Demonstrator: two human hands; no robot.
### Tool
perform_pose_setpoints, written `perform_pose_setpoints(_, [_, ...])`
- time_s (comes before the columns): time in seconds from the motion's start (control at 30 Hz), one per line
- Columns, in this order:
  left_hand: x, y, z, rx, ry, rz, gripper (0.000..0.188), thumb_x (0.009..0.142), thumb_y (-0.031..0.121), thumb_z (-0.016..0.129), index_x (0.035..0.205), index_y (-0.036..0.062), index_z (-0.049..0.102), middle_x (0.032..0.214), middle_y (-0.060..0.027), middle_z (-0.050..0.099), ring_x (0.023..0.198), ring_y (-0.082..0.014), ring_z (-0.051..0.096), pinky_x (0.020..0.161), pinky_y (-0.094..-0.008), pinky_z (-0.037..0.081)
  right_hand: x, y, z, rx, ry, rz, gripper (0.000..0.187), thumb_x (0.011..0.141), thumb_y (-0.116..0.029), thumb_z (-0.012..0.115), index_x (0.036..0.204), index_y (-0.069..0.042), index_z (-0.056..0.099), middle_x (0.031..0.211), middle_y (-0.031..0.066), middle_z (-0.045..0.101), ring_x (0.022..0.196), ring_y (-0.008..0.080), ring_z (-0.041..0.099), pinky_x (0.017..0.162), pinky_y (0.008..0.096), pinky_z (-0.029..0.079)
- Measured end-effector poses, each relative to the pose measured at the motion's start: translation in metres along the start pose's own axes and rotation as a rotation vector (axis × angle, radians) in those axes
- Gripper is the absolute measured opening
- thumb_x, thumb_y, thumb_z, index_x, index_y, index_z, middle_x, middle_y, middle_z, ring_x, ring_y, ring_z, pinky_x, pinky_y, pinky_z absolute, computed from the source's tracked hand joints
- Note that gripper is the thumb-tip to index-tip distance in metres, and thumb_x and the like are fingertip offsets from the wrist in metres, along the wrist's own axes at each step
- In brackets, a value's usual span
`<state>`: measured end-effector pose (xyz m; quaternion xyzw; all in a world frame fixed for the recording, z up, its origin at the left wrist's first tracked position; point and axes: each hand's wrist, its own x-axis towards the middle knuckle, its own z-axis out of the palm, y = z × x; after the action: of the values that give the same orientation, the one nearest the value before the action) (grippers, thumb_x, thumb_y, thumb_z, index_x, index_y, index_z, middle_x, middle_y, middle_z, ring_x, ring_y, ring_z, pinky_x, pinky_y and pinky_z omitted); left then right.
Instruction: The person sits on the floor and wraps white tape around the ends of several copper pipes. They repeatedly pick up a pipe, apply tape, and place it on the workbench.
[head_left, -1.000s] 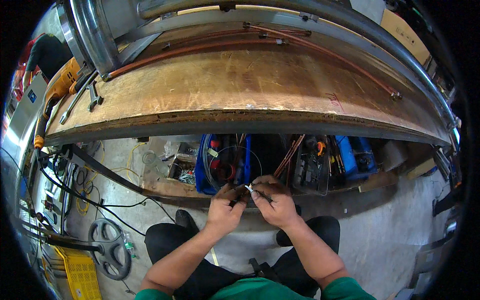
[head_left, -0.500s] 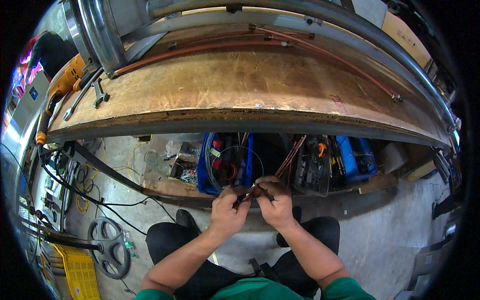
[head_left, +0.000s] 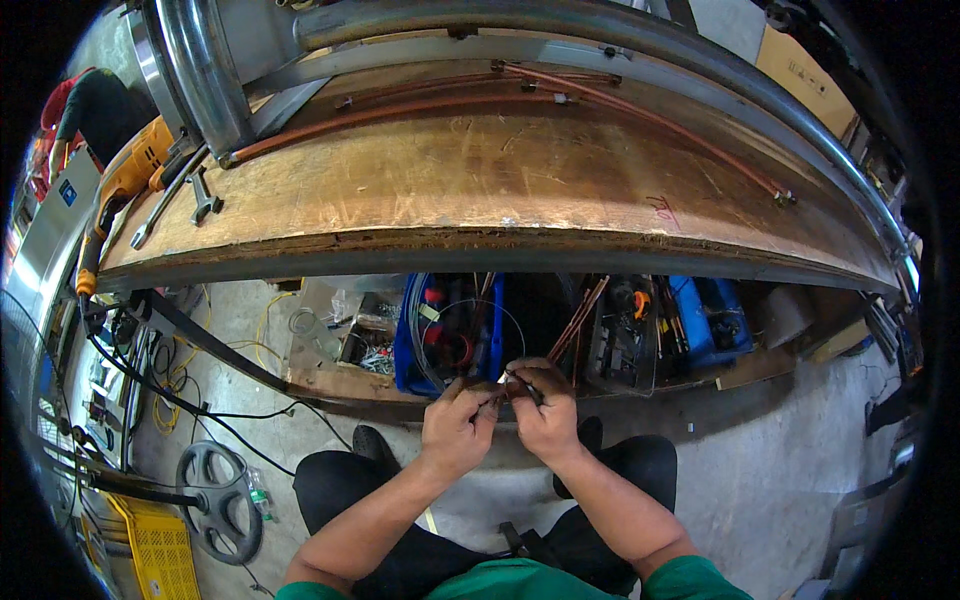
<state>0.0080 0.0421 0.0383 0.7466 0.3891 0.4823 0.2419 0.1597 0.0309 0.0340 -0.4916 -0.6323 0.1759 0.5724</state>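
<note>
under worn wooden tabletop (head_left: 480,190), over blue tool crate (head_left: 450,335): left hand (head_left: 455,430) and right hand (head_left: 545,415) fingers pinched shut on thin wire (head_left: 505,378) (looping upward). best kept taut, grip close together.

We note a tan, scuffed wooden benchtop (head_left: 480,190) with red scribbles, crossed by copper-brown pipes (head_left: 420,105). A yellow-orange drill (head_left: 125,180) lies at its left end. Below we see a blue crate (head_left: 415,345) holding red items, a second blue box (head_left: 710,325), a yellow basket (head_left: 160,550), black cables (head_left: 150,390) and grey concrete floor (head_left: 780,470). Our sleeves (head_left: 680,585) are green, trousers (head_left: 340,490) black.
</note>
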Motion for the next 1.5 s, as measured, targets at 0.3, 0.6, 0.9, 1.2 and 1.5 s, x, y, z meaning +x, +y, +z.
perform_pose_setpoints(0.3, [0.005,0.007,-0.002,0.066,-0.048,-0.057,0.028,0.078,0.001,0.063,0.106,0.0029,0.068,0.094,-0.0184,0.069,0.082,-0.0366,0.068,0.075,-0.0393,0.054,-0.001,-0.002,0.0,0.048,0.001,0.05,0.013,0.085,0.001,0.063,0.097,0.003,0.064,0.097,0.0131,0.065,0.088,0.0254,0.064,0.079,0.0325,0.05])
perform_pose_setpoints(0.6, [0.007,0.001,-0.003,-0.07,-0.085,-0.128,0.03,0.08,0.003,0.063,0.11,0.0013,0.067,0.099,-0.0183,0.069,0.091,-0.0298,0.069,0.079,-0.0348,0.053,-0.001,0.004,0.0,0.027,0.02,0.018,0.012,0.086,-0.005,0.065,0.096,0.001,0.067,0.097,0.0155,0.066,0.089,0.0319,0.063,0.08,0.0365,0.05])
perform_pose_setpoints(0.9, [0.002,-0.013,0.003,-0.265,-0.092,-0.265,0.027,0.084,0.008,0.064,0.111,0.0031,0.063,0.102,-0.0123,0.068,0.093,-0.0242,0.065,0.085,-0.0331,0.05,-0.007,0.009,0.004,-0.079,-0.023,0.004,0.012,0.088,-0.005,0.065,0.098,0.001,0.065,0.101,0.0131,0.065,0.092,0.0275,0.063,0.084,0.0364,0.049])
perform_pose_setpoints(1.2, [0.004,-0.025,0.003,-0.433,-0.136,-0.407,0.021,0.088,0.006,0.063,0.108,0.0009,0.063,0.098,-0.0111,0.067,0.094,-0.0183,0.061,0.085,-0.0333,0.049,0.002,0.009,-0.001,-0.283,-0.066,-0.093,0.017,0.084,-0.015,0.072,0.095,-0.003,0.069,0.095,0.0176,0.065,0.089,0.036,0.06,0.08,0.043,0.048])
perform_pose_setpoints(1.5, [-0.004,-0.034,0.009,-0.279,-0.109,-0.314,0.033,0.084,0.011,0.059,0.115,-0.0006,0.062,0.112,-0.023,0.064,0.106,-0.0388,0.061,0.092,-0.0419,0.048,0.001,0.018,-0.001,-0.419,-0.149,-0.134,0.014,0.088,-0.014,0.069,0.095,-0.002,0.068,0.097,0.015,0.062,0.092,0.0333,0.06,0.081,0.0406,0.048])
